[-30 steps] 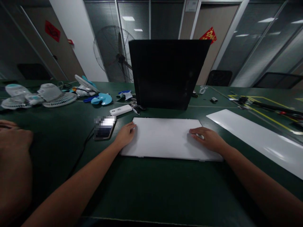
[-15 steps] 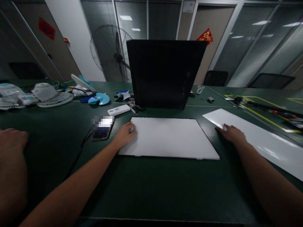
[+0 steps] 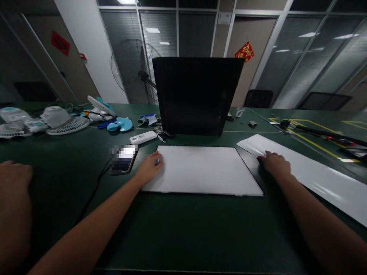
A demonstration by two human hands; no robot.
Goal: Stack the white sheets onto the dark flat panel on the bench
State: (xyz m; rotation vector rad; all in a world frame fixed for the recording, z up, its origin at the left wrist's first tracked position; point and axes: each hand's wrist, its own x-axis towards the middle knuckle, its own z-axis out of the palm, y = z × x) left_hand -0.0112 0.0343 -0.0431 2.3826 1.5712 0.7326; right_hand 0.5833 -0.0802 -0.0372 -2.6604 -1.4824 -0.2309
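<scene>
A white rectangular panel (image 3: 202, 170) lies flat on the dark green table in front of me. My left hand (image 3: 149, 166) rests on the panel's left edge, fingers curled loosely with the thumb on the surface. My right hand (image 3: 274, 163) lies flat, fingers spread, on the near end of a long white sheet (image 3: 315, 175) to the right of the panel. A tall black panel (image 3: 197, 95) stands upright just behind the white panel.
A phone (image 3: 123, 158) with a cable lies left of my left hand, with a white power bank (image 3: 142, 137) behind it. Small fan parts (image 3: 67, 122) and blue blades (image 3: 119, 124) crowd the back left. Another person's arm (image 3: 14, 206) rests at the far left. Tools (image 3: 312, 128) lie at the back right.
My right hand left the white panel and moved right onto the long white sheet, which has shifted slightly toward the panel. My left hand stayed at the panel's left edge.
</scene>
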